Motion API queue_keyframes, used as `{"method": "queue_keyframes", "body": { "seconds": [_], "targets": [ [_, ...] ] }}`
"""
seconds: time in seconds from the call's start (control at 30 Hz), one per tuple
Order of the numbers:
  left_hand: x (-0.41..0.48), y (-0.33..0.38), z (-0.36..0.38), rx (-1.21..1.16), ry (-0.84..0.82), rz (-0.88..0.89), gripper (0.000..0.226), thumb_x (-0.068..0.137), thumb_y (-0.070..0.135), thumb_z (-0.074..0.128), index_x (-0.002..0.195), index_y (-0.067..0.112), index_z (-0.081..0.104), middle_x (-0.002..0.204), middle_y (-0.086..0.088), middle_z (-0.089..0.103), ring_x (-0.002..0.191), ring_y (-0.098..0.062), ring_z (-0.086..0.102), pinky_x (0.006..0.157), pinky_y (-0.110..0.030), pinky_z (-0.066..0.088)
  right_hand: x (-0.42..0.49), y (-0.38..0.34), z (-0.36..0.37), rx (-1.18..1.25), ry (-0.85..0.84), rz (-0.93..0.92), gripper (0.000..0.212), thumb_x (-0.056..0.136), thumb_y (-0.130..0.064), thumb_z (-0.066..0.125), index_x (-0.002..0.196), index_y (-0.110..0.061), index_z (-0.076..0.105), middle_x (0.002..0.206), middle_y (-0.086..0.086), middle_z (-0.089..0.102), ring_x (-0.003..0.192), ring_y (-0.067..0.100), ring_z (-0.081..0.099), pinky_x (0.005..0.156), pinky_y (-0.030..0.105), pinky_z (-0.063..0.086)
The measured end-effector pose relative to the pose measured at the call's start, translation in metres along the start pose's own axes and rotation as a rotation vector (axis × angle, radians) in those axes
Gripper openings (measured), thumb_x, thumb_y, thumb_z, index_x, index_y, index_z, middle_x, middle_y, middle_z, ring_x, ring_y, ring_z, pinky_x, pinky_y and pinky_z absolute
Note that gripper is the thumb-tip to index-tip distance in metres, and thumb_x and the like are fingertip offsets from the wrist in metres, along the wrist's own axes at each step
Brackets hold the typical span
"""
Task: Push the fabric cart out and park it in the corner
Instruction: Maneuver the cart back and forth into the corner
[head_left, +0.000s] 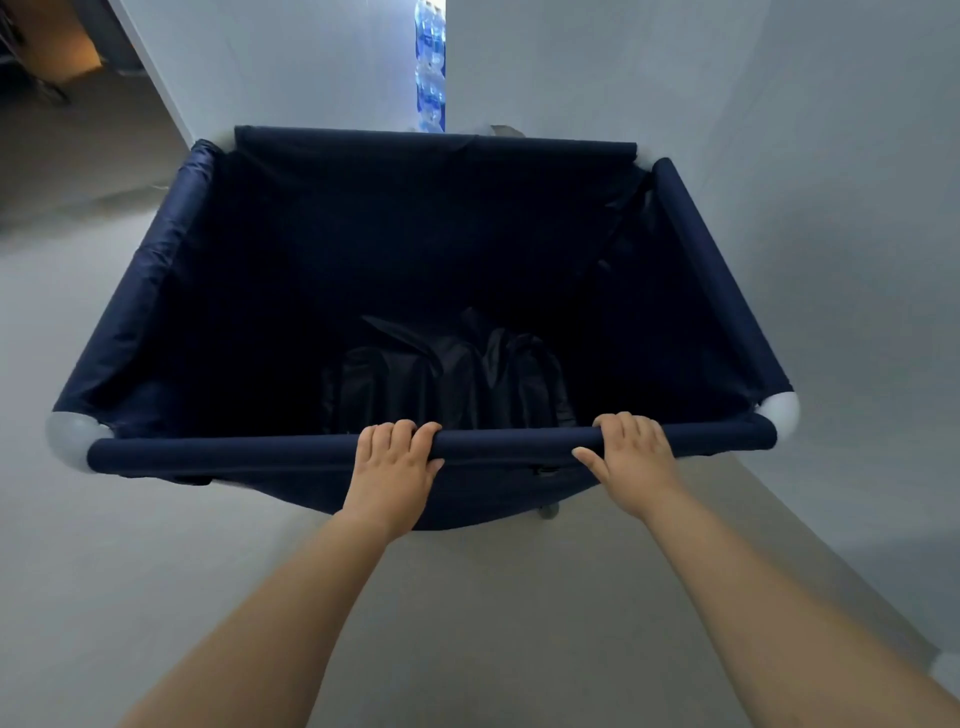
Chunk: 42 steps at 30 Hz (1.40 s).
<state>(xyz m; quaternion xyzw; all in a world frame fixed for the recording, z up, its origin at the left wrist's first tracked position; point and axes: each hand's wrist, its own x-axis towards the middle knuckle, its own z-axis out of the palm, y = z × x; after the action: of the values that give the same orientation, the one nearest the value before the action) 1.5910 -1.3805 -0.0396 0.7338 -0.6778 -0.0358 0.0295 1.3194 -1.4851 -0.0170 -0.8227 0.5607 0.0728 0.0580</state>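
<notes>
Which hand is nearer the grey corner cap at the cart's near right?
Right. The right hand grips the near rail close to that corner cap; the left hand grips the same rail nearer its middle, farther away.

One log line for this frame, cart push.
left hand: on near rail | right hand: on near rail | fabric cart: facing wall corner | inside: dark bundle

Grey floor bears fabric cart
</notes>
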Motion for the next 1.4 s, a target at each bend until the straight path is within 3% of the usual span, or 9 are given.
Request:
{"method": "queue_keyframes", "body": {
  "seconds": [0.37,0.77,0.93,1.03,1.23,1.33,1.4],
  "targets": [
    [0.009,0.067,0.004,0.005,0.097,0.016,0.043,0.085,0.031,0.061,0.123,0.011,0.053,0.106,-0.011,0.059,0.094,-0.032,0.053,0.094,-0.049,0.041,-0.028,0.063,0.013,0.123,0.167,0.008,0.048,0.091,-0.050,0.043,0.117,-0.011,0.050,0.107,0.005,0.057,0.104,0.026,0.049,0.107,0.040,0.032],
    [0.021,0.215,0.018,-0.038,0.061,0.148,0.043,0.089,0.032,0.054,0.127,0.014,0.048,0.112,-0.008,0.057,0.101,-0.030,0.050,0.100,-0.048,0.036,-0.090,0.205,0.026,0.113,0.199,0.152,0.048,0.090,-0.049,0.046,0.113,-0.008,0.053,0.104,0.009,0.059,0.102,0.029,0.052,0.105,0.044,0.036],
    [0.018,0.282,0.023,-0.064,0.032,0.226,0.042,0.090,0.032,0.051,0.128,0.015,0.046,0.114,-0.006,0.056,0.104,-0.029,0.050,0.102,-0.048,0.035,-0.130,0.264,0.028,0.113,0.186,0.236,0.058,0.088,-0.056,0.036,0.109,-0.006,0.056,0.100,0.011,0.061,0.098,0.031,0.056,0.103,0.046,0.040],
    [0.007,0.315,0.029,-0.058,0.041,0.282,0.042,0.089,0.032,0.052,0.127,0.015,0.049,0.112,-0.007,0.059,0.103,-0.030,0.052,0.102,-0.050,0.036,-0.167,0.290,0.031,0.119,0.179,0.284,0.054,0.088,-0.053,0.042,0.111,-0.006,0.056,0.103,0.010,0.061,0.101,0.030,0.055,0.104,0.045,0.039],
    [-0.018,0.343,0.030,0.039,0.074,0.398,0.049,0.086,0.038,0.030,0.119,0.014,0.057,0.105,-0.007,0.063,0.095,-0.030,0.058,0.098,-0.051,0.042,-0.238,0.294,0.045,0.148,0.260,0.360,0.054,0.088,-0.054,0.033,0.107,-0.010,0.058,0.097,0.003,0.060,0.094,0.026,0.056,0.096,0.042,0.044],
    [-0.031,0.357,0.030,0.040,0.071,0.460,0.045,0.088,0.037,0.034,0.118,0.014,0.058,0.104,-0.007,0.064,0.095,-0.029,0.059,0.098,-0.051,0.043,-0.269,0.298,0.061,0.173,0.309,0.416,0.051,0.088,-0.053,0.038,0.107,-0.010,0.059,0.097,0.003,0.061,0.094,0.026,0.056,0.096,0.041,0.042],
    [-0.040,0.372,0.031,0.026,0.062,0.493,0.037,0.087,0.033,0.052,0.118,0.013,0.058,0.105,-0.007,0.064,0.096,-0.030,0.059,0.098,-0.051,0.041,-0.289,0.307,0.070,0.174,0.336,0.439,0.050,0.088,-0.053,0.039,0.107,-0.010,0.058,0.097,0.004,0.061,0.094,0.026,0.055,0.096,0.041,0.040]
  ]
}}
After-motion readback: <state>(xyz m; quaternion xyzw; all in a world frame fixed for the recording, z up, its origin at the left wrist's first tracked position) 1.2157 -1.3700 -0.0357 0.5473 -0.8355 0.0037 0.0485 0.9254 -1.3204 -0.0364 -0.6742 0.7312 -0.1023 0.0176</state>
